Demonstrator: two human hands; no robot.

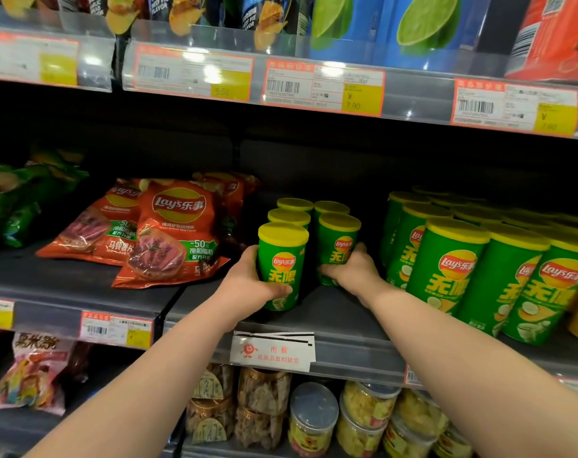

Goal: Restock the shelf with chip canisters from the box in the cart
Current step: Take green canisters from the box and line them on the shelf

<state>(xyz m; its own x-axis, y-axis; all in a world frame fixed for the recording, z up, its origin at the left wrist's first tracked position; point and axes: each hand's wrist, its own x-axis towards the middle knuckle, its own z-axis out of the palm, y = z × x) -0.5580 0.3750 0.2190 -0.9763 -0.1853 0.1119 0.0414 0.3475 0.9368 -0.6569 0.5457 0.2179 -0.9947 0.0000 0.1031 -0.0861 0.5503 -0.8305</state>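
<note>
Both forearms stretch up from the bottom of my feed to the middle shelf. On my screen the left hand is wrapped round the front-left canister, thumb lying across its lower front and the other fingers curled out of sight behind it. That green canister with a yellow lid stands upright at the shelf's front edge; I cannot tell whether its base is fully set down. The right hand clasps the lower part of the front-right canister, which is also upright, just beside the first with a narrow dark gap between them. Its fingertips are hidden behind the tube. Three more small canisters stand close behind these two. To the right, set apart, stands a block of taller green canisters. Red chip bags lean to the left. A white paper tag hangs on the shelf rail below the hands.
</note>
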